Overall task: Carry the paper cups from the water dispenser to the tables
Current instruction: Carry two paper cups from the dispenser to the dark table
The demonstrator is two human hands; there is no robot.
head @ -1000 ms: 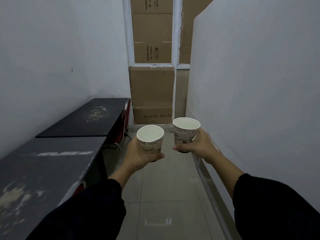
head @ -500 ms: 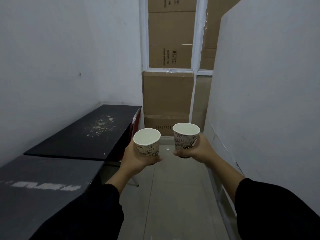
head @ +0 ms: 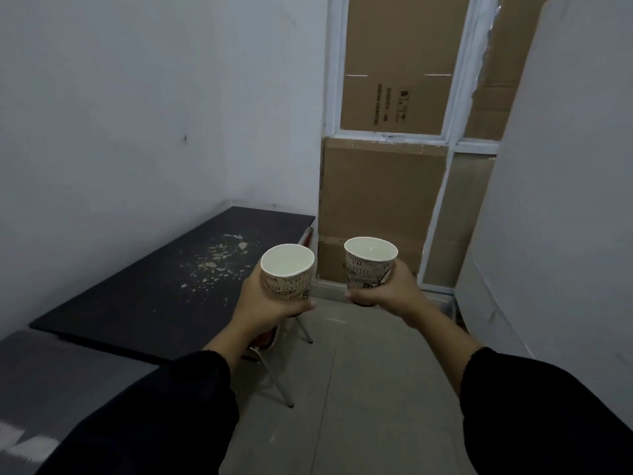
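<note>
Item one: my left hand, fingers wrapped around the left paper cup, held upright with its open mouth up; I cannot tell from the pale interior whether it holds liquid. Item two: my right hand, likewise clamped around the right paper cup, also upright, gripped low on the printed wall near the base. The two cups sit side by side, close but apart, both out ahead of me over the floor. Item three: the far surface, dark, speckled with pale flakes toward its far end, lying to the left of the left hand and below it; its long axis runs away from me along the left wall. Item four: the near surface, grey, further left and closer to my body than either hand. Item five: a folding chair leg showing beneath the left forearm, tucked at the edge of the far surface. Item six: cardboard boxes stacked straight ahead beyond both hands. Judgement: the left hand is plainly nearer the far surface, its cup just beside the right-hand edge, so I reckon the set-down calls for a short sweep leftward and down with that hand first; the right hand would have to cross further. The chair below the edge is the thing to keep clear of.
</note>
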